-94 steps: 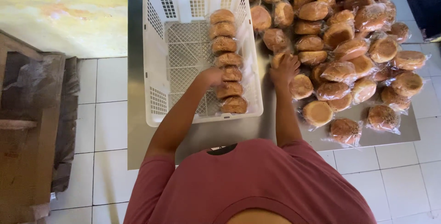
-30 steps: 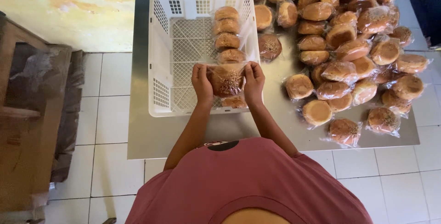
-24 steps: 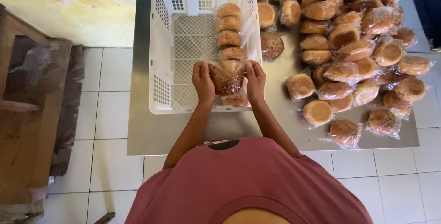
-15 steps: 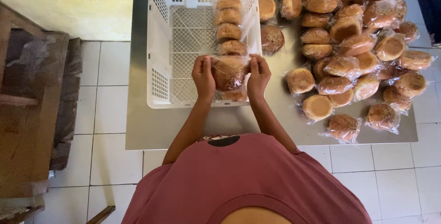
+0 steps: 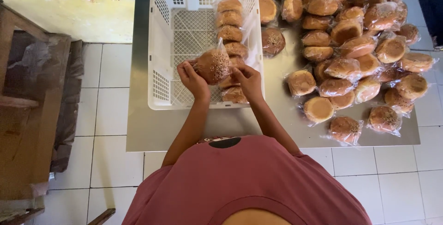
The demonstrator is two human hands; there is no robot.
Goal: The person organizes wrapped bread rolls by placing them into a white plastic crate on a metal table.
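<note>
On the steel table (image 5: 277,114), a white crate (image 5: 166,63) adjoins heaped wrapped buns (image 5: 355,45).

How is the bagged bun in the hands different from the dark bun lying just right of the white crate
The held bun is lifted over the white crate, gripped by the left hand and right hand; the dark bun lies untouched on the metal table. The held bun is lighter brown, the other darker. Both are round, seed-topped and wrapped in clear plastic.
</note>
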